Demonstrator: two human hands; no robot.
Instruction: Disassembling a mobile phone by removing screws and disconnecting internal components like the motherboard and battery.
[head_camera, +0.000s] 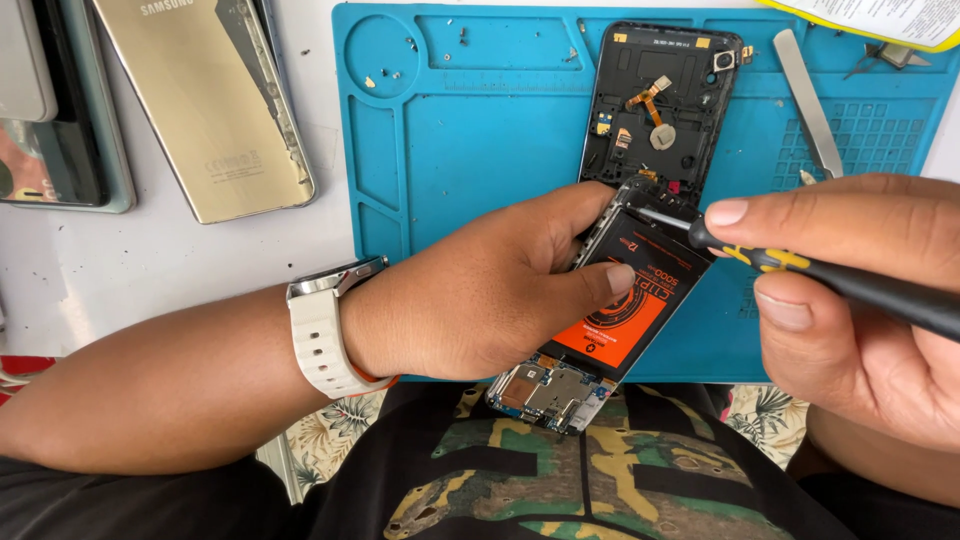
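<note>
Holding an opened phone (610, 310) over the near edge of a blue work mat (480, 130), the left hand (480, 290) is wrapping around the phone's left side, its grip clenched on the body with the thumb pressing flat on the black and orange battery (625, 315). The phone is tilting, its bare circuit board (545, 392) pointing toward the person's lap and its far end lying near a separate black back cover (660, 100) resting on the mat. The right hand (850, 300) is pinching a screwdriver (800, 268) with a black and yellow handle, the grip closing tight around it between thumb and forefinger; the metal tip is touching the phone's frame at the far edge of the battery. A white watch (325, 335) is sitting on the left wrist. A metal spatula tool (810, 100) is lying on the mat just right of the back cover, and small screws (400, 60) are scattering in its upper trays. A gold phone back (200, 100) is resting on the white table (150, 270), left of the mat.
</note>
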